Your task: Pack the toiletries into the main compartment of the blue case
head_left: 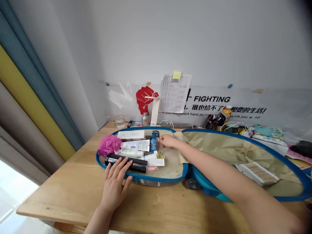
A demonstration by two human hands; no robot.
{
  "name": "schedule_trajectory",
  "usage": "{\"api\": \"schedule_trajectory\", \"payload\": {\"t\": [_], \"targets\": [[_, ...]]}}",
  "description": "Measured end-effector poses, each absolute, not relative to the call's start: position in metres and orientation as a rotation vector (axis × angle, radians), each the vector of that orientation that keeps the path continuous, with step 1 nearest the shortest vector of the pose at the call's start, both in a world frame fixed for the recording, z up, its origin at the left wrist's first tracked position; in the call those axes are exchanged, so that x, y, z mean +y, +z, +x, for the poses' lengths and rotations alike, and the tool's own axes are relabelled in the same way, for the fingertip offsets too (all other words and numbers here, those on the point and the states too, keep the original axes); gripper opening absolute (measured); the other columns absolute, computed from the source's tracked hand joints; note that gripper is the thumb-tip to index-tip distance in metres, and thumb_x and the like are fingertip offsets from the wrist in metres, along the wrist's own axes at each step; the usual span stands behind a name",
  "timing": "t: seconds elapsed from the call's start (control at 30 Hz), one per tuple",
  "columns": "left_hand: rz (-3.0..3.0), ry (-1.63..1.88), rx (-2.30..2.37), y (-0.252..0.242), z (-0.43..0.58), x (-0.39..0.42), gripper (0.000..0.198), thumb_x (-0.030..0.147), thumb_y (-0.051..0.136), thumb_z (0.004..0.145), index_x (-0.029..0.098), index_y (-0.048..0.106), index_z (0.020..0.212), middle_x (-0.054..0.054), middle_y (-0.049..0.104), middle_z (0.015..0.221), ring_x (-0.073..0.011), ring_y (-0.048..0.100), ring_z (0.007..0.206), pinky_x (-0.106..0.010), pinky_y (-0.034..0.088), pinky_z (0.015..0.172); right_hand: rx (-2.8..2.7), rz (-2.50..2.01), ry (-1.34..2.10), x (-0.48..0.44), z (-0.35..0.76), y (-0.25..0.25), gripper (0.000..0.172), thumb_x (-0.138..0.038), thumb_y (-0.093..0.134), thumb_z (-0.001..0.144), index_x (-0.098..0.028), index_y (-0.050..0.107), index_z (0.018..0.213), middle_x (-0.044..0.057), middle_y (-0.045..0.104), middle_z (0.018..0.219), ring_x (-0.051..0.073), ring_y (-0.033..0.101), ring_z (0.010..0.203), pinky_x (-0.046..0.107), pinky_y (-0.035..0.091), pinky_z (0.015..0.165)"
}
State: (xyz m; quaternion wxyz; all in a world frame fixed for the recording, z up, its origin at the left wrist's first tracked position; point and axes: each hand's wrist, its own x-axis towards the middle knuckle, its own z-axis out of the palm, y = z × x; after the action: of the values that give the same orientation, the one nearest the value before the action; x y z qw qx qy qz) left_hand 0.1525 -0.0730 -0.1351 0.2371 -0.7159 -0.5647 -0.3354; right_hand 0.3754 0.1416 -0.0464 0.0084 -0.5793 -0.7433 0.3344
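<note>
An open blue-rimmed suitcase (156, 179) lies on the wooden table, its left half packed with toiletries. My left hand (117, 182) rests with fingers spread on a glossy black cylinder (138, 165) along the near rim. Inside the same half, my right hand (168, 141) is closed at the fingertips beside a small blue bottle (153, 143); whatever they pinch is too small to make out. A pink bath puff (109, 144) fills the left end. Next to it lie a white box (131, 134), a white tube (136, 145) and several smaller tubes.
The suitcase's right half (219, 143) has a beige lining and holds a pack of cotton swabs (259, 173). Behind stand a glass cup (119, 121), a small bottle (145, 119), a white lamp (155, 112) and an orange-yellow bottle (226, 113). A power strip (176, 125) lies by the wall.
</note>
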Motion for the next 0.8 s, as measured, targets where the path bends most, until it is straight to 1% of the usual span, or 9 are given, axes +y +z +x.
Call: {"api": "schedule_trajectory", "payload": {"t": [0.17,0.3,0.47,0.6,0.8], "targets": [[-1.974,-0.921,-1.550,-0.136,0.152,-0.073,0.043,0.029,0.047,0.094,0.024,0.051,0.137,-0.008,0.059,0.138,-0.0241,0.045,0.134,-0.041,0.014,0.118,-2.223,-1.723,1.199,0.141,0.382,-0.048,0.038,-0.040,0.057,0.092,-0.017,0.057,0.122,0.008,0.060,0.121,0.019,0.061,0.104,0.041,0.054,0.088],[-1.977,-0.930,-1.570,-0.136,0.153,-0.073,0.045,0.029,0.046,0.094,0.026,0.049,0.139,-0.008,0.059,0.138,-0.0246,0.046,0.134,-0.042,0.016,0.117,-2.129,-1.578,1.291,0.138,0.387,-0.047,0.038,-0.039,0.057,0.092,-0.017,0.056,0.123,0.008,0.060,0.121,0.018,0.061,0.103,0.041,0.054,0.088],[-1.978,-0.942,-1.583,-0.137,0.152,-0.073,0.045,0.029,0.046,0.094,0.027,0.050,0.138,-0.007,0.059,0.138,-0.0249,0.047,0.133,-0.043,0.017,0.117,-2.008,-1.486,1.305,0.139,0.388,-0.049,0.038,-0.039,0.056,0.092,-0.017,0.056,0.123,0.008,0.060,0.121,0.018,0.061,0.104,0.041,0.054,0.088],[-1.982,-0.937,-1.589,-0.136,0.153,-0.074,0.043,0.030,0.046,0.094,0.026,0.051,0.137,-0.007,0.059,0.137,-0.0245,0.046,0.133,-0.042,0.017,0.117,-1.966,-1.499,1.304,0.143,0.387,-0.055,0.039,-0.040,0.056,0.092,-0.017,0.056,0.123,0.008,0.061,0.118,0.018,0.062,0.100,0.039,0.055,0.085],[-1.979,-0.931,-1.560,-0.133,0.154,-0.074,0.043,0.029,0.046,0.095,0.025,0.050,0.137,-0.008,0.059,0.137,-0.0245,0.045,0.134,-0.042,0.016,0.117,-1.992,-1.491,1.271,0.145,0.387,-0.058,0.034,-0.039,0.057,0.092,-0.016,0.059,0.117,0.007,0.063,0.114,0.016,0.062,0.097,0.037,0.055,0.083]]}}
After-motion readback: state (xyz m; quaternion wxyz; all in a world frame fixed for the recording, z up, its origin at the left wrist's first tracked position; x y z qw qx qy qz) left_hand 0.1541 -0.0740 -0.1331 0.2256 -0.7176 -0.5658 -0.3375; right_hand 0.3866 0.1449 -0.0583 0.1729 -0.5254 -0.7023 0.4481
